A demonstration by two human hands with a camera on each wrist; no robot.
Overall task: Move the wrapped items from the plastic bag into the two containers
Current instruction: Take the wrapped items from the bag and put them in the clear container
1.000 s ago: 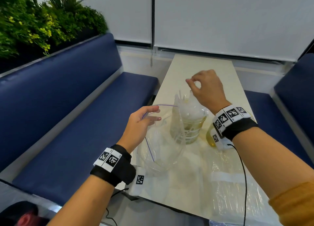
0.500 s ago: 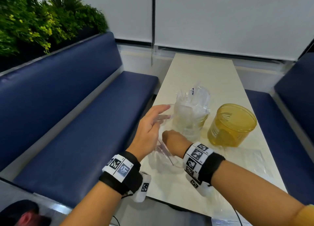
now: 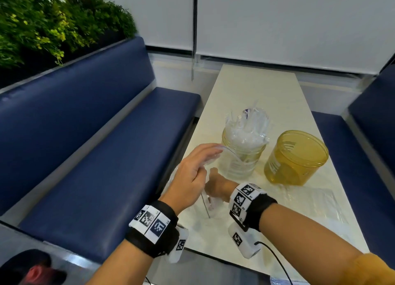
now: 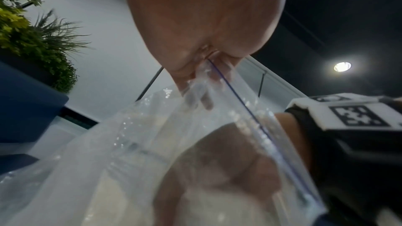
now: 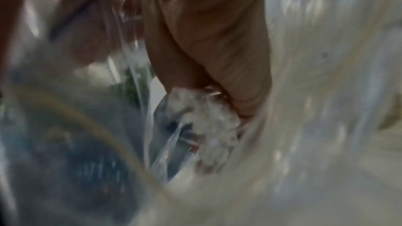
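Note:
A clear zip bag (image 3: 210, 208) lies at the table's near left edge. My left hand (image 3: 208, 159) pinches its blue-lined rim (image 4: 219, 75) and holds the mouth up. My right hand (image 3: 218, 186) is inside the bag, its fingers hidden behind the left hand in the head view. In the blurred right wrist view those fingers (image 5: 239, 95) curl round a crinkled wrapped item (image 5: 208, 126). Just beyond the hands, a clear jar (image 3: 243, 160) stands stuffed with wrapped items (image 3: 248, 127). To its right stands an amber container (image 3: 295, 158) with nothing in it.
A second flat clear bag (image 3: 320, 201) lies on the cream table (image 3: 256, 88) to the right of my right wrist. Blue benches (image 3: 96, 156) run along both sides. Plants (image 3: 42, 23) rise behind the left bench.
My right hand came down from above the clear jar and went into the bag. My left hand kept hold of the bag's rim and lowered a little.

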